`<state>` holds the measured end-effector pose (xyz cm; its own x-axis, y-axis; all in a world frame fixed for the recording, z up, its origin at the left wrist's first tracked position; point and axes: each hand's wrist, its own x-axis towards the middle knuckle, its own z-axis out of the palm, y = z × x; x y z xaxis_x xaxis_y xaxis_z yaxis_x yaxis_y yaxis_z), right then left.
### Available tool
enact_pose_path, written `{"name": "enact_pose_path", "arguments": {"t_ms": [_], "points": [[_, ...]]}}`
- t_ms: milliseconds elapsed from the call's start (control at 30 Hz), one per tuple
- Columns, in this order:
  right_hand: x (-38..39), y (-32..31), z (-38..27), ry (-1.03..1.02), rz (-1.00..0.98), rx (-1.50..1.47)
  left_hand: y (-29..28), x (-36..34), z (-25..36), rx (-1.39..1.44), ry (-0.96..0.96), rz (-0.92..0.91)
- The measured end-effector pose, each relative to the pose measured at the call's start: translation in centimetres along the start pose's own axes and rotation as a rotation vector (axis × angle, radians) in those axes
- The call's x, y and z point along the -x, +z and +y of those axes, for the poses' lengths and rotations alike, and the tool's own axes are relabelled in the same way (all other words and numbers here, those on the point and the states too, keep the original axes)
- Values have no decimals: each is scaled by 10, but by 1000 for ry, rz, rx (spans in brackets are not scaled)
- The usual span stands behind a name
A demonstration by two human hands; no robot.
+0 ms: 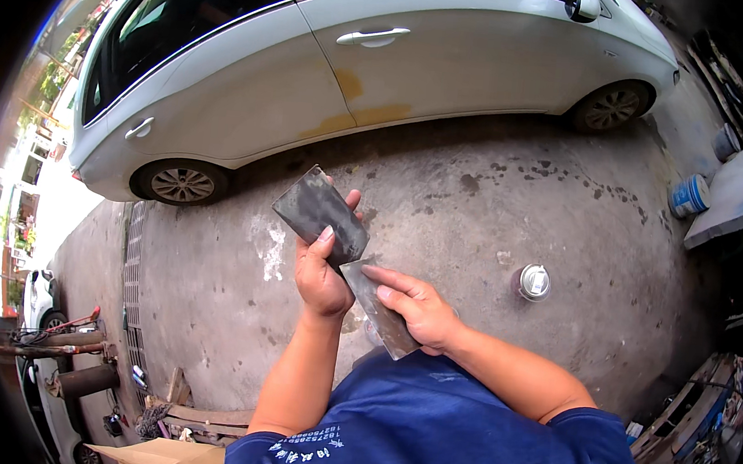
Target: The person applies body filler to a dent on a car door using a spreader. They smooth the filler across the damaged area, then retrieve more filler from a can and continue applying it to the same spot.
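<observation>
Dark flat scraper [320, 210] upright in left hand [322, 276], fingers clamped; right hand [417, 311] fingers pinching metal blade [380, 308] against it

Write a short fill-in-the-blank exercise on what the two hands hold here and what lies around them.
1. The left hand holds up a flat dark ____.
2. The right hand holds a narrower metal blade whose upper tip meets the ____ edge of that plate.
3. Behind the hands stands a ____ car.
4. A small can stands on the ____ ground.

Missing words: plate; lower; white; concrete
</observation>
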<state>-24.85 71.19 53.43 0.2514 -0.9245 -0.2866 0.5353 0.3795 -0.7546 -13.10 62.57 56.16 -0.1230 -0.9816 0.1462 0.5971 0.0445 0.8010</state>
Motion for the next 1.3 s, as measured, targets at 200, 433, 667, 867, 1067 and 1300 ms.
{"name": "enact_pose_path", "arguments": {"t_ms": [200, 433, 667, 867, 1067, 1300], "points": [[-18, -8, -32, -22, -39, 65, 10, 12, -10, 75, 239, -71], [-8, 0, -14, -124, -35, 151, 2, 7, 0, -67, 154, -136], [-7, 3, -3, -253, -4, 318, 1, 7, 4, -21, 103, -112], [-21, -3, -28, -216, 0, 220, 3, 18, 4, 52, 53, -107], [-14, 1, -11, -245, -27, 262, -9, 16, 4, 21, -33, -152], [-7, 10, -3, -393, 17, 554, -12, 8, 12, 81, -47, -179]]}}
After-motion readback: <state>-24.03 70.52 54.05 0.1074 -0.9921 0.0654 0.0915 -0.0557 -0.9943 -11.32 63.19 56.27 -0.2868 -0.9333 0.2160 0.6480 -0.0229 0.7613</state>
